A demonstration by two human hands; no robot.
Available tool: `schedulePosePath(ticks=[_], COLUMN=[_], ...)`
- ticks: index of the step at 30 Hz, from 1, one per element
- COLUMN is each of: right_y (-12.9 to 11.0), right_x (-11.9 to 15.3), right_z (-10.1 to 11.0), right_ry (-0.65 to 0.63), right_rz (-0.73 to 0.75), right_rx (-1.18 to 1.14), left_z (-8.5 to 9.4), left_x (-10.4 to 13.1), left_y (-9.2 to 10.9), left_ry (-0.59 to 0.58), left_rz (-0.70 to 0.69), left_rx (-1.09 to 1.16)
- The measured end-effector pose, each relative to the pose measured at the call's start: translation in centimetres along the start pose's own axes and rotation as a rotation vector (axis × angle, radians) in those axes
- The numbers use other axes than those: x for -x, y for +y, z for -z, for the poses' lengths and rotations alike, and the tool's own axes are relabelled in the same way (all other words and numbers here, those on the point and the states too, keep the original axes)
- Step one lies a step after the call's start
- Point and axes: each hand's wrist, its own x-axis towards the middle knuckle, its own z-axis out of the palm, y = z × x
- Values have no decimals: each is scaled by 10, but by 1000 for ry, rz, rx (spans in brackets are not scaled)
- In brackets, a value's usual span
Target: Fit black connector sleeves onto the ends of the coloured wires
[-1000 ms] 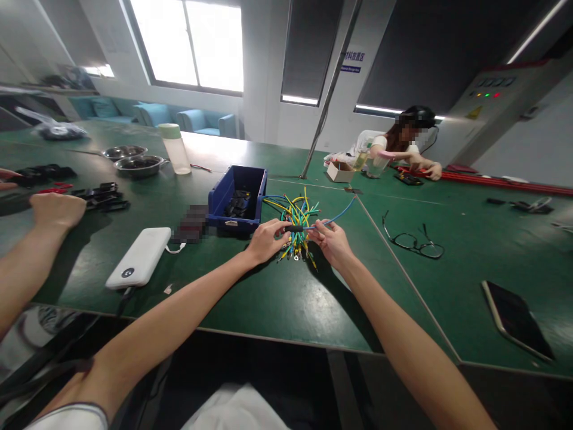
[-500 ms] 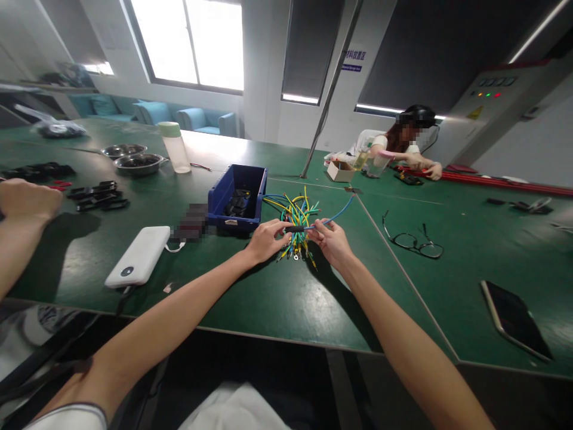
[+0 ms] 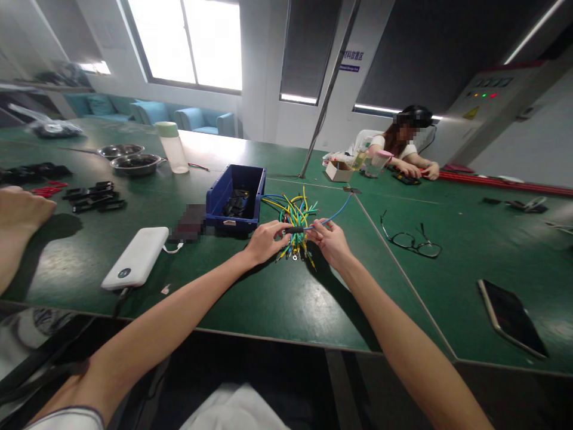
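Observation:
My left hand [image 3: 267, 242] pinches a short black cylindrical piece [image 3: 294, 229] that lies crosswise over a bundle of wires. From its right end a blue wire [image 3: 339, 209] runs out, curving up and away to the right. My right hand [image 3: 330, 242] grips that blue wire between thumb and fingers, close to the black piece. Beneath both hands, on the green table, is the bundle of yellow, green and blue wires [image 3: 298, 206], several with metal terminals at their ends. The fingertips partly hide the joint between wire and black piece.
A blue bin [image 3: 213, 209] with dark parts stands left of the wires. Further left are a white power bank [image 3: 136, 257], metal bowls [image 3: 136, 165] and a bottle [image 3: 172, 149]. Glasses [image 3: 414, 243] and a phone [image 3: 513, 316] lie right. Another person's hand [image 3: 27, 209] rests at left; a co-worker [image 3: 409, 143] sits opposite.
My hands keep the same hold on the black piece and blue wire. The view has shifted slightly, and the co-worker's hands opposite have moved a little.

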Motion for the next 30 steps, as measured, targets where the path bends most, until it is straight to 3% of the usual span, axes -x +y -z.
schedulePosePath(ticks=[20, 27, 30], right_y=[-1, -10, -14], right_x=[-5, -8, -13], right_z=[1, 5, 10], right_ry=[111, 183, 217], right_rz=[39, 77, 76], right_rx=[3, 63, 97], left_z=[-3, -4, -6], left_x=[1, -1, -1], left_y=[0, -6, -12], left_ry=[-5, 72, 26], left_rz=[-13, 86, 106], left_rx=[14, -90, -138])
